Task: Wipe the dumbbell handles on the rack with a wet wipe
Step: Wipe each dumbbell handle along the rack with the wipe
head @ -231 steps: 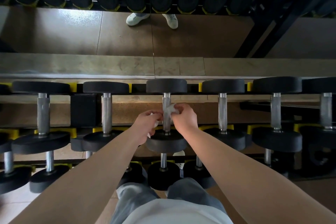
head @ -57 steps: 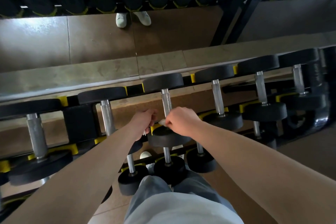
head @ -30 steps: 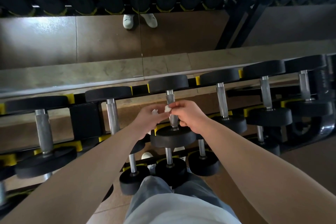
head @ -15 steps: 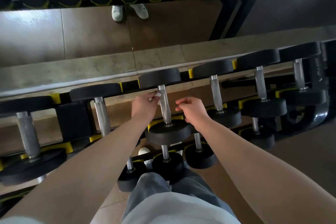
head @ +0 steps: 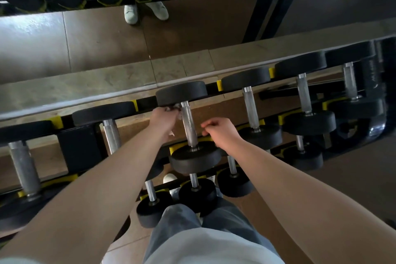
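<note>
Grip, left hand (head: pixel 165 117): fingers curled tight round a crumpled white wet wipe (head: pixel 176 109), which was pressed against the far end of the knurled steel handle (head: pixel 189 126) of the central dumbbell (head: pixel 196 161), directly under its far black head. A scrap of the wipe hung out below the palm.

Grip, right hand (head: pixel 224 133): fingers loosely curled, thumb near the forefinger, holding nothing. It hovered just right of the handle's near half, apart from the steel.

Location: the dumbbell lay on the upper tier of the rack (head: pixel 79 147), resting in yellow cradles (head: pixel 218 85), with its handle running away from the person.

Count:
- Hands: two.
- Wet wipe: one.
- Upper-tier dumbbells with handles in view: six.
- Lower-tier handles that could be made out: four.
- White shoes (head: pixel 130 14) reflected in the mirror (head: pixel 96 34) behind the rack: two.

Change: a second earlier both hands pinched the wipe together at the middle of this handle. Half a second earlier the right hand had already let go, and the left held the wipe beside the upper handle. Since then the left hand had moved further up, to the collar beneath the far head. The right hand remained free.
</note>
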Demonstrator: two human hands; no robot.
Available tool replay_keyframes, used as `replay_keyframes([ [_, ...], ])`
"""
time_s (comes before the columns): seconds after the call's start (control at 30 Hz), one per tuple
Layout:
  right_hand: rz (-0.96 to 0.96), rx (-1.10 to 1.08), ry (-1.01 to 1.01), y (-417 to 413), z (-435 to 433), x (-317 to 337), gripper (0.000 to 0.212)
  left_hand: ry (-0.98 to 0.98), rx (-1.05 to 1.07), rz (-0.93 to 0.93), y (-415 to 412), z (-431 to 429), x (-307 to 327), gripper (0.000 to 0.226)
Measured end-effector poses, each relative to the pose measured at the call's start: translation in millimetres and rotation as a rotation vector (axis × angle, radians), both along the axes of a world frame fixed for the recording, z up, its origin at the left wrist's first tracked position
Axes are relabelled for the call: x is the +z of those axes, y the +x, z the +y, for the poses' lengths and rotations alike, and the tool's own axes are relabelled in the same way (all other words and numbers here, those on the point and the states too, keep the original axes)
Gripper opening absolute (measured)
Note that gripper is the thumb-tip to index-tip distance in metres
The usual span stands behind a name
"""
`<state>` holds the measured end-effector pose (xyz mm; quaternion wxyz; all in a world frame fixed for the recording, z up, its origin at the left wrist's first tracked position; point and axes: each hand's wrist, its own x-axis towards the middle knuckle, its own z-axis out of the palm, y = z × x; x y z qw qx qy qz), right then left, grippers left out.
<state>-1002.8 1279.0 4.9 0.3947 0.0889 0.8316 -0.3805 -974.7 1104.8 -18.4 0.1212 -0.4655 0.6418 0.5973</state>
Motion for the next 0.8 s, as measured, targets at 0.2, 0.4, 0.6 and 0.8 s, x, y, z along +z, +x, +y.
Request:
replay_keyframes([
  [0.2, -0.020, 0.029, 0.001, -0.8, 1.2, -2.7, 0.017, -0.030, -0.616, -0.153, 48.8, 7.3, -13.0, 0.015],
  [0.4, -0.054, 0.040, 0.021, -4.5, -0.2, -3.2, 0.015, 0.056, -0.439, -0.133, 25.3, -4.3, -22.2, 0.006],
  [0.6, -0.130, -0.041, -0.007, -7.1, 4.2, -4.4, 0.014, 0.118, -0.231, 0.008, 5.8, -15.1, -27.2, 0.007],
  [0.8, -0.161, -0.082, -0.027, -8.3, 7.3, -5.3, 0.013, 0.092, -0.749, -0.239, 32.9, -5.1, -30.9, 0.007],
])
